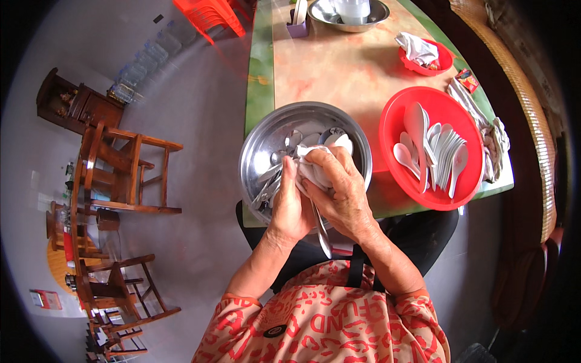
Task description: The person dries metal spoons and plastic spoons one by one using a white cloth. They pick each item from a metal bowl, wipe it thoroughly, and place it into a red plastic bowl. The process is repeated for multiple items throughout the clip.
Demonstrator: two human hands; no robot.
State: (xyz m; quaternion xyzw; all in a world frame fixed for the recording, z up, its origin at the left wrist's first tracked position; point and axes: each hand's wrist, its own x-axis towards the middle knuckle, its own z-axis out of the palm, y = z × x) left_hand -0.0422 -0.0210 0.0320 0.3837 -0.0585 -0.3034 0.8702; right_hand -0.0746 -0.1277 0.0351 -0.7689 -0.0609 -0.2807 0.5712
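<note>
Over the near side of a steel basin [247,130], my two hands are together around a crumpled white cloth [313,172]. My right hand [342,193] is closed over the cloth, its fingers bent into the folds. Pressed against it from the other side is my left hand [289,206], closed, its fingertips partly hidden. A metal spoon [322,233] sticks out below the hands toward my lap; its other end is hidden in the cloth and hands. Several metal spoons and other utensils [266,190] lie in the basin.
Right of the basin, a red basin [388,130] holds several white spoons [448,154]. Beyond it are a small red bowl [446,58] with a white cloth, and a rumpled cloth [495,142] along the table edge. Another steel bowl [321,15] stands far back. Wooden chairs [130,169] stand left.
</note>
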